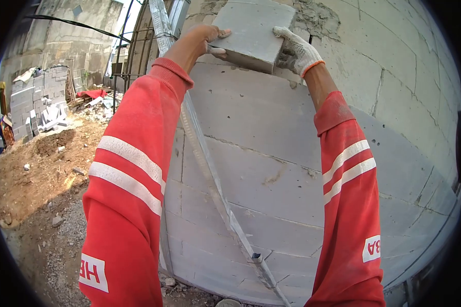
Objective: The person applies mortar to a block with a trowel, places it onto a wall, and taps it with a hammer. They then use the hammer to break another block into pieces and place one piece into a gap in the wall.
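A grey block [253,31] is held between my two hands at the top of a grey block wall [261,123]. My bare left hand [208,40] grips its left side, thumb and fingers on either side of the corner. On the block's right side, my right hand [298,50] wears a white knitted glove with an orange cuff, its fingers partly hidden behind the block's edge. The block's lower edge is close to the top of the wall; whether they touch is hard to tell.
A metal channel [205,148] leans diagonally across the wall. Upright rebar [133,46] stands at the upper left. Stacked blocks [38,97] and rubble lie on the dirt ground [30,179] to the left. An older cracked wall [394,61] rises at the right.
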`<state>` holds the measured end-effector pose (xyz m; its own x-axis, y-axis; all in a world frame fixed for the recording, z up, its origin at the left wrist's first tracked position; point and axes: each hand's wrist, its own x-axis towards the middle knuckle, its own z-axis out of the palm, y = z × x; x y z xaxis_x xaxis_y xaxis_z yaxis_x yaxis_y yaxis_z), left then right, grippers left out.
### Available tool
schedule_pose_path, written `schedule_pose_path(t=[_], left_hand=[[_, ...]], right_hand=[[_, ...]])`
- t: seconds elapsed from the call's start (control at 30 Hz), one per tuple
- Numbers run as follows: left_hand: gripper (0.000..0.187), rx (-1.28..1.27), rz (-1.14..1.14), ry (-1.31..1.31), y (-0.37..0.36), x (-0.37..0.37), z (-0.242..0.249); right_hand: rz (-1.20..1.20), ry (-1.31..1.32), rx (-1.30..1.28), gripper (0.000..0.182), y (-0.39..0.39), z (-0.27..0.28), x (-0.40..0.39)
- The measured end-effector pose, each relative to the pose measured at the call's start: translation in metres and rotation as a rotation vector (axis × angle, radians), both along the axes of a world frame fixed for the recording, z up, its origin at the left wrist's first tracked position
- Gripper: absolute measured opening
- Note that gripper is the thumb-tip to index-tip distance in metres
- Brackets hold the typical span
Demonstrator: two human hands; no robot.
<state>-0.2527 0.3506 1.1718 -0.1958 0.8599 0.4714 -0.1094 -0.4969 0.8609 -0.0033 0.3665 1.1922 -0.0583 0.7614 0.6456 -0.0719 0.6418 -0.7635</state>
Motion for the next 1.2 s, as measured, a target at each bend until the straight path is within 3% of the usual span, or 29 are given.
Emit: schedule_pose_path(t=[0.03,0.07,0.13,0.2,0.27,0.4,0.47,0.5,0.63,0.67,0.77,0.8,0.87,0.9,0.97,1.2], left_hand=[[0.059,-0.021,0.038,0.17,-0.009,-0.004,-0.004],[0.059,-0.035,0.04,0.168,-0.007,-0.005,-0.006],[0.052,-0.024,0.257,0.216,-0.004,-0.008,-0.008],[0.042,0.004,0.261,0.183,0.006,-0.016,-0.008],[0.034,-0.035,0.45,0.317,0.013,-0.019,-0.006],[0.036,0.001,0.413,0.427,0.021,-0.037,-0.004],[0.035,0.139,0.682,0.618,0.004,-0.041,-0.006],[0.035,0.143,0.687,0.616,-0.009,-0.044,-0.01],[0.033,0.723,1.153,0.385,-0.056,-0.069,-0.067],[0.031,0.765,1.087,0.214,-0.056,-0.081,-0.086],[0.05,0.412,0.998,0.144,-0.031,-0.11,-0.143],[0.05,0.405,1.002,0.14,-0.014,-0.116,-0.158],[0.084,0.281,0.797,0.316,0.015,-0.123,-0.181],[0.084,0.274,0.803,0.308,0.025,-0.122,-0.188],[0.115,0.303,0.768,0.311,0.044,-0.119,-0.186],[0.137,0.25,0.783,0.303,0.07,-0.121,-0.176]], right_hand=[[0.031,0.016,-0.005,0.064,0.004,-0.003,-0.003],[0.034,0.014,-0.019,0.064,0.008,-0.003,-0.005],[0.007,-0.01,0.006,0.066,0.014,-0.001,-0.013],[0.042,0.003,-0.009,0.069,0.022,0.002,-0.022],[-0.019,-0.037,0.002,0.047,0.03,0.006,-0.029],[0.011,-0.1,0.028,0.049,0.028,0.01,-0.038],[0.013,-0.121,-0.007,0.05,0.027,0.01,-0.037],[0.008,-0.142,0.033,0.05,0.018,0.003,-0.035],[-0.04,-0.327,0.022,0.046,-0.006,-0.006,-0.024],[-0.081,-0.41,0.02,0.046,-0.012,-0.008,-0.022],[-0.079,-0.386,0.05,0.045,-0.015,-0.015,-0.026],[-0.071,-0.353,0.079,0.045,-0.012,-0.014,-0.029],[-0.051,-0.347,0.053,0.045,-0.004,-0.011,-0.028],[-0.052,-0.315,0.054,0.045,-0.004,-0.013,-0.029],[-0.048,-0.294,0.065,0.045,-0.006,-0.013,-0.029],[-0.051,-0.235,0.015,0.047,0.006,-0.011,-0.031]])
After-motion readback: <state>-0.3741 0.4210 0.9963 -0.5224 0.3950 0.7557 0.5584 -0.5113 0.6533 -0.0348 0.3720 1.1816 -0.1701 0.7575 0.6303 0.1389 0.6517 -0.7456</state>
